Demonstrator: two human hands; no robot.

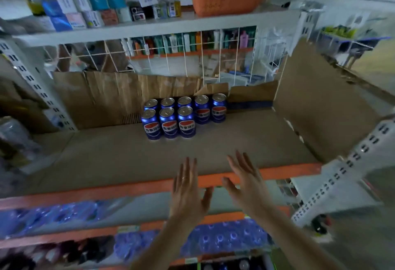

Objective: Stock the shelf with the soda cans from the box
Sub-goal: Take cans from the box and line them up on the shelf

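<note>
shelf [119, 154]: cardboard-lined | soda cans [181, 115] packed at back edge, front left free | left hand [188, 186], right hand [245, 182] spread, holding nothing, over front edge

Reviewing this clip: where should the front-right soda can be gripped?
Probably round the front-right soda can at its mid-body, coming from the front. Its right side is free, and a neighbour touches its left. It stands upright.

The shelf [119, 158], lined with brown cardboard and edged in orange, carries eight blue soda cans [181, 115] standing upright in two touching rows, well beyond both hands
</note>
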